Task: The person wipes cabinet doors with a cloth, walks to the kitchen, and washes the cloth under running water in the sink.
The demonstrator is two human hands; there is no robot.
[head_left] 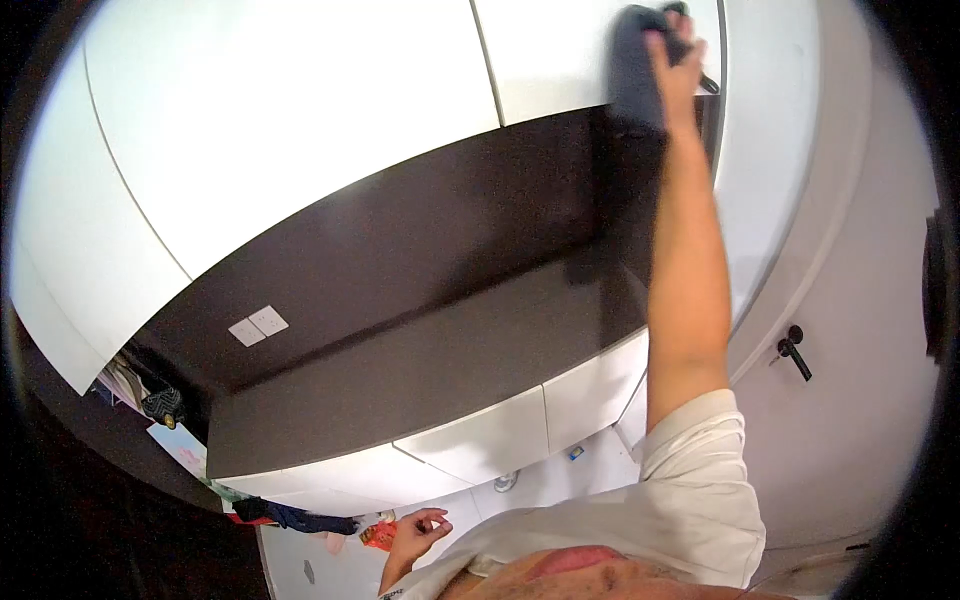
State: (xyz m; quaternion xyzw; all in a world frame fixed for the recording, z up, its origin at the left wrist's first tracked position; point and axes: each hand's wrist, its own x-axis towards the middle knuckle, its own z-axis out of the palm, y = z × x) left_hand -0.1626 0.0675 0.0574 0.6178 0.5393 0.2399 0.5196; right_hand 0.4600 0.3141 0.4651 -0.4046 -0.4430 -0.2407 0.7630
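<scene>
At the upper right, my right hand (682,70) is raised with its fingers around a dark cloth (636,70), which lies against the front of a white upper cabinet door (560,50). The cloth is slightly blurred and hangs past the door's lower edge. Low in the view, my left hand (420,532) hangs beside my body with its fingers curled and apart, holding nothing visible. It is near an orange-red item (380,535) on the floor.
Below the upper cabinets runs a dark counter (440,370) over white lower cabinets (480,440). Two wall sockets (258,326) are on the dark back panel. A door handle (795,352) is at the right. Dark clothing (300,518) and a patterned pouch (164,406) are at the left.
</scene>
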